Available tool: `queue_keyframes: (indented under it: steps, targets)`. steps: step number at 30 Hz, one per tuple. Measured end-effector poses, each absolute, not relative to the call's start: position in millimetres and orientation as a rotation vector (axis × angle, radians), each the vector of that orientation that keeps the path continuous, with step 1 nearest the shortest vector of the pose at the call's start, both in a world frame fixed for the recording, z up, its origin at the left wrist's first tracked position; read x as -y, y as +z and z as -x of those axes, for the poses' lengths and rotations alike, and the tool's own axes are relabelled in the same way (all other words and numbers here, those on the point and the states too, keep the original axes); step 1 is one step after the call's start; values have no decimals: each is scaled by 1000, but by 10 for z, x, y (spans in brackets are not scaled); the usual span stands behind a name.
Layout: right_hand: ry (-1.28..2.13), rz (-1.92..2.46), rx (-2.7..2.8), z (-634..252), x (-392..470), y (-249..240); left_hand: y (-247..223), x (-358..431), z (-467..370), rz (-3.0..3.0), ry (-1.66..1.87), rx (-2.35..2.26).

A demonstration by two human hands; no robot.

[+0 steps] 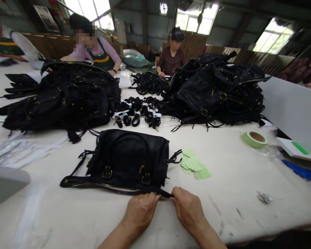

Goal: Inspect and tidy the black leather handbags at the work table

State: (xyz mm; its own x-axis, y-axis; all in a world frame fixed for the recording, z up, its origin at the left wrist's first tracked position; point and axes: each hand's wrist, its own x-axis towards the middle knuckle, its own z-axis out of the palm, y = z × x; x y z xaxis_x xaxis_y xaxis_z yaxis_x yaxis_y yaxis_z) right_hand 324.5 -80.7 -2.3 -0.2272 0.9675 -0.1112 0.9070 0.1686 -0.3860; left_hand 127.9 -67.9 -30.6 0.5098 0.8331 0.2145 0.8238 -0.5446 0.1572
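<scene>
Black, leather-like handbag (129, 159) lies on the pale desk (230, 197) right before the person, two brass-coloured buckles on its upper face and a zip strip (111, 183) along its near edge. Fingertips of the left hand (141, 209) pinch that strip close to the bag's near right corner, while the right hand (188, 209) is clamped on the strip's narrow end, just beside it. Off to the right sit a small silvery tangle (264, 197) and a blue-handled tool (300, 171). Light green paper slips (195, 164) are scattered beside the bag, with a roll of green tape (254, 139) farther out; white strips (23, 148) lie at the left. Beyond, coiled black straps (137, 117) with white wrapping fill the space between a left heap of black bags (67, 93) and a right heap (217, 90). Across the desk are co-workers, one in a purple top (112, 52) and green apron.
</scene>
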Motion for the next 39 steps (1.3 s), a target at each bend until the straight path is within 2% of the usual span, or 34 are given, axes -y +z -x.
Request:
queue_keyframes:
  steps: [6, 10, 13, 16, 20, 26, 31, 39]
  targets:
    - [482, 1929, 2293, -3408, 722, 19, -331, 605, -753, -2656, 532, -1726]
    - [421, 2004, 2347, -3437, 664, 24, -303, 674, -697, -2591, 588, -1800]
    - [125, 1804, 2355, -3357, 668, 74, -183, 763, -615, -2557, 617, -1727]
    - [-90, 1395, 2286, -3136, 687, 113, -14, 781, -181, -2458, 703, -1834]
    - [220, 1048, 2329, -2562, 627, 118, 172, 665, 744, -2093, 628, -2281]
    - [659, 926, 2420, -1509, 261, 395, 137, 382, 1384, -1894, 203, -2178]
    - [513, 908, 2710, -823, -11, 463, 98, 244, 1402, -1827, 95, -2127]
    - [402, 588, 2869, -41, -292, 258, -33, 191, 1525, -1692, 356, -1954]
